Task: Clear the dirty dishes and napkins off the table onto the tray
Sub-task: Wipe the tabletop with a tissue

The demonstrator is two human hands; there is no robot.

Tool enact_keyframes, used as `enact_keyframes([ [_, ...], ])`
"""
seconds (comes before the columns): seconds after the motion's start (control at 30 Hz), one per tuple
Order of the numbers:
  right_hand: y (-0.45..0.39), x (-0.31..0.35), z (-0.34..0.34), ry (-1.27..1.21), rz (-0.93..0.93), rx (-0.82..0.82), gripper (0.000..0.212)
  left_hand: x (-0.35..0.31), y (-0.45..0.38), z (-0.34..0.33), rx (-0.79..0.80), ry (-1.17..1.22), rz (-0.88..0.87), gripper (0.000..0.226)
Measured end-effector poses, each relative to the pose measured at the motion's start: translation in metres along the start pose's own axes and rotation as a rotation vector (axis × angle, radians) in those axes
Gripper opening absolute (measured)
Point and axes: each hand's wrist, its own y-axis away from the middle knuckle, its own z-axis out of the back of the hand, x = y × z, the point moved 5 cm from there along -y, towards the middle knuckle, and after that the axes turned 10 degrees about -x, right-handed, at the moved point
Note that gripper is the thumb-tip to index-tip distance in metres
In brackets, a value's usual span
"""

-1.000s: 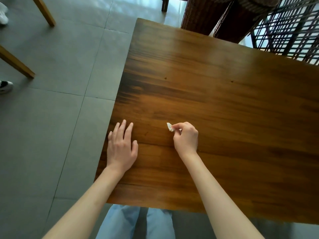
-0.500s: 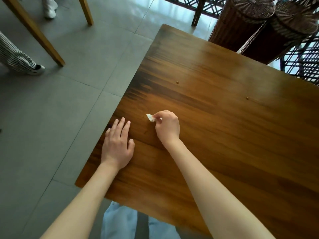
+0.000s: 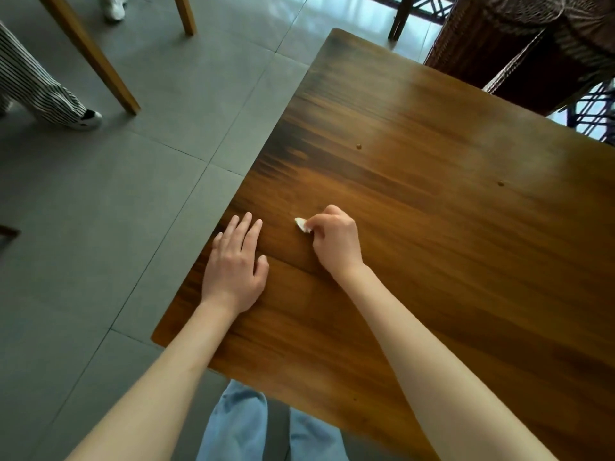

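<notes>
Right hand (image 3: 336,242) fingers pinching napkin scrap (image 3: 300,224); left hand (image 3: 234,264) flat (fingers straight) on table (image 3: 449,227)

We seem to be in a dining room or café: a large wooden table (image 3: 432,247) stands on grey floor tiles (image 3: 100,227), with wicker seats (image 3: 519,44) at its far side, wooden furniture legs (image 3: 96,58) nearby, and another person's striped trouser leg (image 3: 30,88) beside them.
</notes>
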Motion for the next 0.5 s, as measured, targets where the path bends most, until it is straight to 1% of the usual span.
enact_keyframes([
  [0.03, 0.0, 0.002, -0.001, -0.004, -0.025, -0.017, 0.016, 0.0, 0.0, 0.0, -0.005, 0.005, -0.001, 0.059],
  [0.07, 0.006, 0.005, -0.003, -0.001, -0.004, -0.008, 0.015, 0.001, 0.001, 0.0, -0.005, 0.009, -0.001, 0.059],
  [0.17, 0.036, 0.012, 0.003, 0.018, 0.158, 0.086, 0.014, 0.001, 0.002, -0.001, 0.002, 0.004, -0.001, 0.059],
  [0.23, 0.035, 0.007, 0.014, 0.077, 0.214, 0.058, 0.015, 0.0, 0.002, -0.001, 0.003, -0.001, -0.001, 0.059],
  [0.3, 0.026, 0.003, 0.022, 0.099, 0.174, -0.03, 0.016, 0.001, 0.0, -0.001, 0.002, 0.002, 0.003, 0.059],
  [0.4, 0.026, 0.008, 0.025, 0.072, 0.076, -0.083, 0.017, 0.0, -0.001, 0.0, -0.004, 0.002, 0.003, 0.059],
  [0.5, 0.03, 0.006, 0.03, 0.078, -0.038, -0.176, 0.006, 0.0, -0.001, 0.0, -0.007, 0.003, 0.004, 0.058],
])
